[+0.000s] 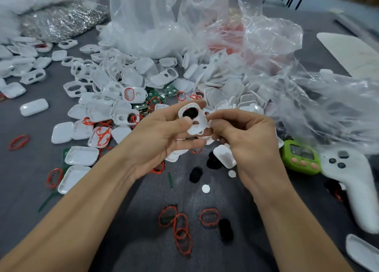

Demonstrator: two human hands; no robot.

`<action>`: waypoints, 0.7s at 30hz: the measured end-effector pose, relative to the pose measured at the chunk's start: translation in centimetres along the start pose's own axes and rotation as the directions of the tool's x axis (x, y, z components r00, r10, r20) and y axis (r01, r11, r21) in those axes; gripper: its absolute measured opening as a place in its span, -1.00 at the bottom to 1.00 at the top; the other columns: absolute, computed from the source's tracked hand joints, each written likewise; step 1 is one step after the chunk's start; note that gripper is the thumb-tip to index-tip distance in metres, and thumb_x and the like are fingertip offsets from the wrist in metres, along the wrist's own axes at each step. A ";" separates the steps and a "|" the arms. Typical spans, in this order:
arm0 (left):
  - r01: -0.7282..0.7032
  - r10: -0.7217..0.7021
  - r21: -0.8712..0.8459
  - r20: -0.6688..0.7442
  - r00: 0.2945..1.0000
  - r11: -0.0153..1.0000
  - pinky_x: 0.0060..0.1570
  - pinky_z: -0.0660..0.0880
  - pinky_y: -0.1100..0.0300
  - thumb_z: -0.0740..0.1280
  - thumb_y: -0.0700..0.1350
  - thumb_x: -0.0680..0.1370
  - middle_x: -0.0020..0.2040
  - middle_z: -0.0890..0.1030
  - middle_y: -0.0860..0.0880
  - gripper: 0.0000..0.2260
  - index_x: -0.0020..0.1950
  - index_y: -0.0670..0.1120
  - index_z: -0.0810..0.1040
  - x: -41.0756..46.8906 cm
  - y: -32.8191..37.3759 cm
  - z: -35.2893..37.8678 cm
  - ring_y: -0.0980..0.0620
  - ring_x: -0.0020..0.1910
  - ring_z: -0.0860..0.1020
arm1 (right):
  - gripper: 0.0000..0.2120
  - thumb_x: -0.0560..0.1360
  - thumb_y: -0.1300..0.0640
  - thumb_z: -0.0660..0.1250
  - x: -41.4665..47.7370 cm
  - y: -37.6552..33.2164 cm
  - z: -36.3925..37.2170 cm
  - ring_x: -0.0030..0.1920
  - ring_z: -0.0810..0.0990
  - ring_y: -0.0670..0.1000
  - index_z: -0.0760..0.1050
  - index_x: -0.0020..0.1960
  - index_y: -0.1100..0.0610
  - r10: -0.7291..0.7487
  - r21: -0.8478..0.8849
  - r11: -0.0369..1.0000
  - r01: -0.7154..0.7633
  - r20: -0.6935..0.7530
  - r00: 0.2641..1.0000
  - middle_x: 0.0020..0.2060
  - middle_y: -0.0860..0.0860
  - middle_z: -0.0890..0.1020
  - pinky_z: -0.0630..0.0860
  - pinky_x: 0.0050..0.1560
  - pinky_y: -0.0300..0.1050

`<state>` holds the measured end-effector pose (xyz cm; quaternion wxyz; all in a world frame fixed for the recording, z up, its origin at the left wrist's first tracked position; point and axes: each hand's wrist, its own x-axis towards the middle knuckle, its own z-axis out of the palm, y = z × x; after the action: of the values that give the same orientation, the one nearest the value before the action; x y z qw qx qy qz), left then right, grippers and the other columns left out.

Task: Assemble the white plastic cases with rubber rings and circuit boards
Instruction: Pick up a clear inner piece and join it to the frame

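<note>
The left hand [164, 132] and right hand [246, 142] are together above the middle of the worktop [30, 185]. Both pinch one case [200, 117] between thumb and fingertips. The case is a smooth white plastic shell with rounded corners and several cut-outs. A black, fuzzy oval pad [189, 112] fills its largest opening. A thin red line edges that opening, possibly a seated ring; motion blur prevents confirmation.

Loose rings [181, 233], thin red rubber ovals, lie overlapping toward the near edge. More black pads [195, 174] and flat white discs [205, 188] lie under the hands. A pile [123, 80] of glossy shells spreads toward the far edge, with green boards [156, 99] among them. Crinkled clear bags [235, 37] stand behind the pile. A green timer [299, 156] and a white controller [352, 181] lie at the right edge.
</note>
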<state>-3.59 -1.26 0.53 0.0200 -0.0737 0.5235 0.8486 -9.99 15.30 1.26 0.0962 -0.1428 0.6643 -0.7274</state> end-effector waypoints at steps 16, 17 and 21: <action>0.052 -0.067 0.140 0.099 0.993 0.989 0.13 0.63 0.13 0.23 -0.57 0.54 0.17 0.67 -0.12 -0.43 0.44 -0.10 0.50 -0.2 -0.1 -1.0 -0.03 0.10 0.65 | -0.79 0.44 0.28 0.54 -0.3 0.6 -0.3 -0.17 0.73 -0.16 0.74 -0.14 -0.04 -0.132 -0.395 0.906 0.152 0.078 0.988 -0.24 -0.17 0.75 0.60 -0.11 -0.30; 0.057 -0.071 0.130 0.104 0.992 0.990 0.12 0.63 0.13 0.22 -0.58 0.54 0.16 0.67 -0.12 -0.44 0.43 -0.12 0.50 -0.2 -0.1 -1.0 -0.02 0.10 0.67 | -0.80 0.44 0.28 0.55 -0.3 0.6 -0.3 -0.19 0.72 -0.18 0.74 -0.14 -0.04 -0.146 -0.414 0.895 0.165 0.076 0.986 -0.24 -0.19 0.74 0.58 -0.14 -0.34; 0.072 -0.086 0.153 0.084 0.993 0.986 0.11 0.64 0.08 0.33 -0.47 0.52 0.13 0.67 -0.15 -0.55 0.38 -0.18 0.52 -0.2 0.1 -0.9 -0.05 0.12 0.66 | -0.78 0.43 0.30 0.55 -0.7 0.5 0.0 -0.25 0.69 -0.18 0.74 -0.17 -0.03 -0.204 -0.456 0.860 0.228 0.104 0.974 -0.27 -0.23 0.72 0.52 -0.21 -0.44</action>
<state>-3.29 -2.08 0.25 0.0827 -0.0545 0.5809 0.8079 -9.32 15.49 0.73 -0.0057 -0.2541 0.7963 -0.5490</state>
